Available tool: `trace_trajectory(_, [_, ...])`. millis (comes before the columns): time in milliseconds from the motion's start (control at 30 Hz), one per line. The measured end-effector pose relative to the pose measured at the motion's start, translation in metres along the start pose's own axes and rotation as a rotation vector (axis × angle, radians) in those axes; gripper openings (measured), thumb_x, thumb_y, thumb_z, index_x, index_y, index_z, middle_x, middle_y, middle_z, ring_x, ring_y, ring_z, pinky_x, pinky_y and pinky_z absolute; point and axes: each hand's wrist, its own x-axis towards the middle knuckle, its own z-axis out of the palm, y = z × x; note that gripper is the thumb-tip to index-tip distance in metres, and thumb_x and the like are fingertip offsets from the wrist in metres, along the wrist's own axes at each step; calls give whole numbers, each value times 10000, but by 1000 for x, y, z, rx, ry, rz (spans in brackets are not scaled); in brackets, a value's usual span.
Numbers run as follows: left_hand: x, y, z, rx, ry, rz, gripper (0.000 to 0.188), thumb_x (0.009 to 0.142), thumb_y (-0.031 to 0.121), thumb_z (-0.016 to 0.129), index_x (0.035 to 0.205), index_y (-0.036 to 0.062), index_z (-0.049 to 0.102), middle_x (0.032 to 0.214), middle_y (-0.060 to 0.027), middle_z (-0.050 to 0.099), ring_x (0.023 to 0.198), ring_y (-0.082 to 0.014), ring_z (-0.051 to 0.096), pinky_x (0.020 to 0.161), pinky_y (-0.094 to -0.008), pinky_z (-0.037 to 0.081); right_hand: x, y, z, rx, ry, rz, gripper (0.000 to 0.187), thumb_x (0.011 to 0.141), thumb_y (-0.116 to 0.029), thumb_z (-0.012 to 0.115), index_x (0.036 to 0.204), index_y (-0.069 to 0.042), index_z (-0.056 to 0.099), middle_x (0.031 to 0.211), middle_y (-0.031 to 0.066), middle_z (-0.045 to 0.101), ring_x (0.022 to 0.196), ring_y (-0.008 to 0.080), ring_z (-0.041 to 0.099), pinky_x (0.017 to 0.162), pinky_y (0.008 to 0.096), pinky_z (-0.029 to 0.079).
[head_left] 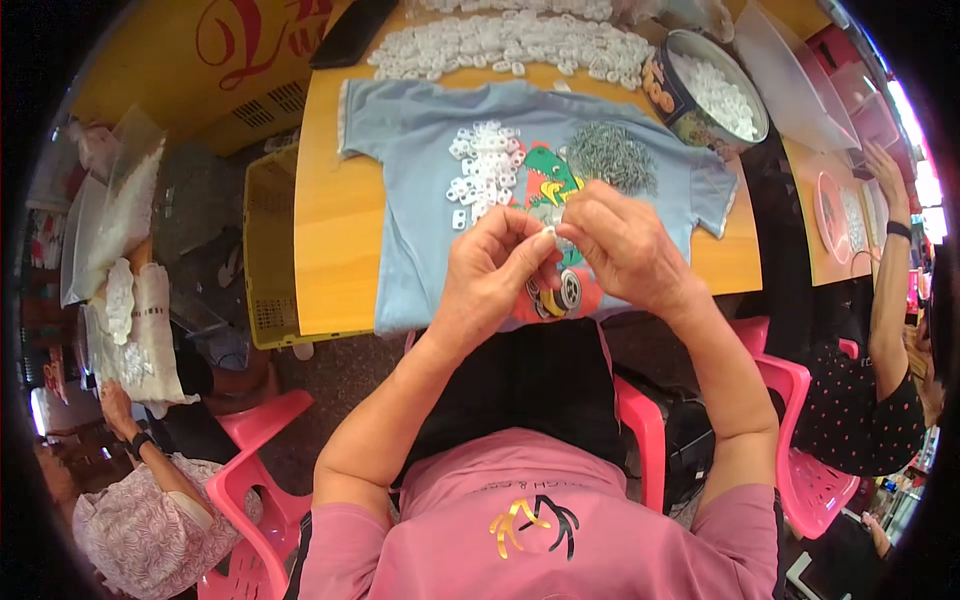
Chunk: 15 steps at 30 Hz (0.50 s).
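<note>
In front of my chest, my left hand (497, 268) pinches a small white plastic piece (549, 232) between thumb and fingers. My right hand (628, 245) is closed beside it, fingertips meeting the left ones; whatever it grips is too small to make out. Both hands hover over a light blue T-shirt (425, 210) spread on the table, printed with a green cartoon figure (545, 165). On the shirt's left part lies a pile of white plastic pieces with holes (487, 160). A heap of thin grey metal pins (612, 157) lies to the right.
A long heap of white pieces (510, 45) covers the wooden table's (335, 230) far side. A round tin (690, 120) holds more. Yellow crate (270, 220) at left, pink chairs (800, 440) around. People sit at tables on both sides; one raises a hand (885, 175).
</note>
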Motion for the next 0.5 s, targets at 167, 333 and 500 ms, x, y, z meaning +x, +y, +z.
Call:
trace_trajectory(167, [0, 1, 1, -19, -5, 10, 127, 958, 112, 596, 984, -2, 547, 864, -94, 656, 703, -132, 631, 633, -257, 520, -5, 1, 10, 56, 75, 16, 79, 849, -7, 651, 863, 12, 576, 796, 126, 596, 708, 312, 602, 589, 384, 477])
trace_trajectory(333, [1, 2, 3, -13, 13, 17, 121, 964, 110, 586, 983, -4, 550, 857, -90, 651, 705, -133, 634, 628, -258, 524, -2, -1, 15, 76, 98, 36, 79, 857, -9, 650, 860, 18, 575, 795, 144, 601, 703, 313, 606, 604, 375, 485])
trace_trajectory(500, [2, -1, 3, -39, 28, 35, 118, 971, 111, 575, 977, -1, 539, 858, -88, 645, 706, -132, 634, 626, -253, 523, -7, -1, 30, 83, 216, 59, 81, 863, -8, 643, 851, 20, 568, 796, 146, 600, 691, 308, 598, 601, 370, 484])
